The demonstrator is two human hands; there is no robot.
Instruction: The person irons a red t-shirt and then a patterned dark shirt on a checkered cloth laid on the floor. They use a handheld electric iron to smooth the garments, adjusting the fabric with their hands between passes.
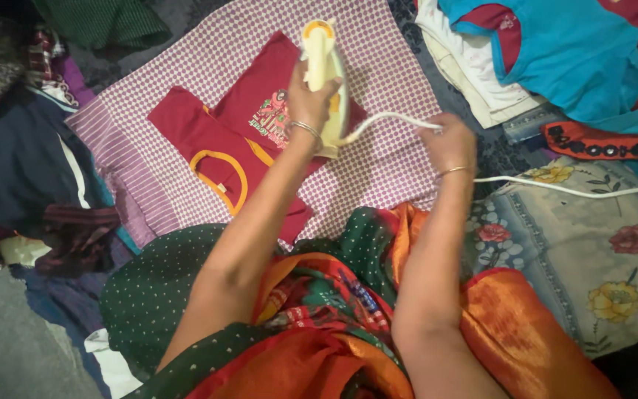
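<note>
A small red shirt [212, 144] with yellow trim and a printed picture lies flat on a purple-and-white checked cloth [393, 159]. My left hand [308, 96] grips the handle of a cream and yellow iron [325, 52], which rests on the shirt's right side. To the right, my right hand [448, 140] holds the iron's white cord [570, 190] up off the cloth. The cord runs from the iron through that hand and off to the right edge. Both wrists wear thin bangles.
A pile of clothes, blue and red shirt [563, 52] on top of white ones, lies at the back right. A floral cushion [592, 251] is at the right. Dark garments [23, 162] are heaped at the left. My green and orange dress [319, 310] fills the foreground.
</note>
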